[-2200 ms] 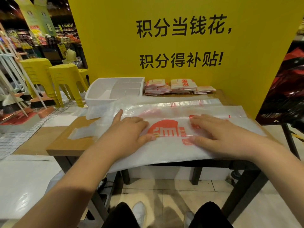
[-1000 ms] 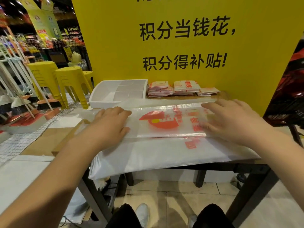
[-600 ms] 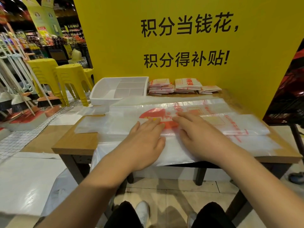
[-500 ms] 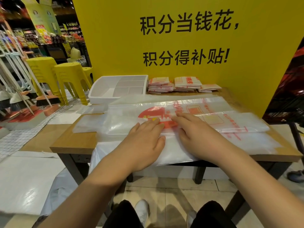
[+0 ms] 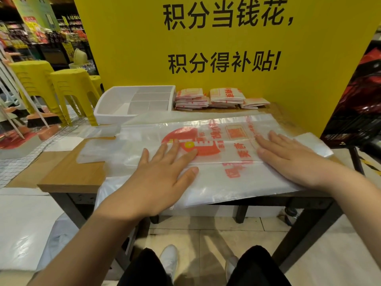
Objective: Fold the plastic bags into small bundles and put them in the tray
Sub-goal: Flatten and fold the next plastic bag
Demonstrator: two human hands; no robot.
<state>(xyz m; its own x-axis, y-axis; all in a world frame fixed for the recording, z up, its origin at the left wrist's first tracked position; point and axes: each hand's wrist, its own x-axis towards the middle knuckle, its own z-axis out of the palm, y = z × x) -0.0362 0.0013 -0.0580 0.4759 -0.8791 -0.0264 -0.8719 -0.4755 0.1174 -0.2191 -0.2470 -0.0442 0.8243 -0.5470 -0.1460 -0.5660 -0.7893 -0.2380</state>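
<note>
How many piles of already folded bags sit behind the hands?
3, in a row right of the white tray: the left pile, the middle pile and the low right pile. The bundles within each pile cannot be counted.

My left grip (image 5: 162, 178) and right grip (image 5: 292, 157) lie flat on the plastic bag (image 5: 222, 182), well apart. The strip of bag between them is smooth and low, so either could slide inward. Ahead of my left grip flat plastic runs up to the tray (image 5: 109, 118), whose near wall stands as a lip to lift over. Ahead of my right grip sit stacked bundles (image 5: 224, 98), and the yellow board (image 5: 127, 48) just behind them walls off the far side. Left of my left grip lies bare table (image 5: 70, 174).
</note>
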